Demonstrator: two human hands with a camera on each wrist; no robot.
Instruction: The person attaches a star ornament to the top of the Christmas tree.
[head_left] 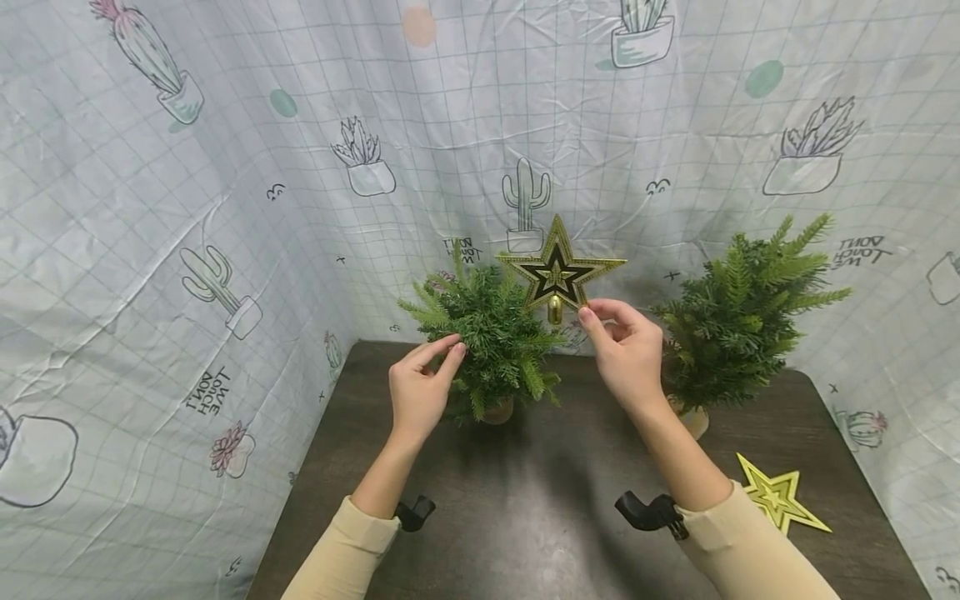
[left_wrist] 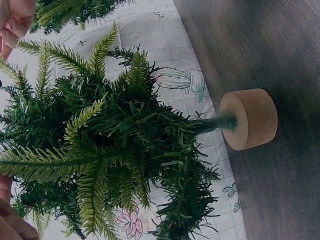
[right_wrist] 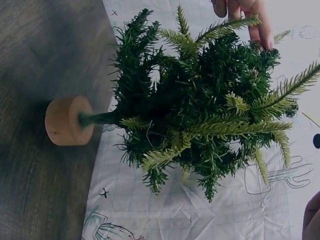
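Note:
My right hand point(head_left: 630, 354) pinches a gold star tree topper point(head_left: 557, 265) by its lower right point. The star stands upright, its short socket pointing down, beside the top of a small artificial Christmas tree point(head_left: 487, 333). My left hand point(head_left: 420, 392) is at the tree's left side, thumb and index finger pinching a branch tip among the green needles. In the right wrist view the left hand's fingers point(right_wrist: 255, 20) reach the upper foliage. The tree stands on a round wooden base point(left_wrist: 252, 120).
A second small tree point(head_left: 750, 308) stands at the back right, close to my right forearm. Another gold star point(head_left: 780, 496) lies flat on the dark wooden table point(head_left: 510, 517) at the right. A cactus-print curtain point(head_left: 450, 125) hangs behind the table and along both sides.

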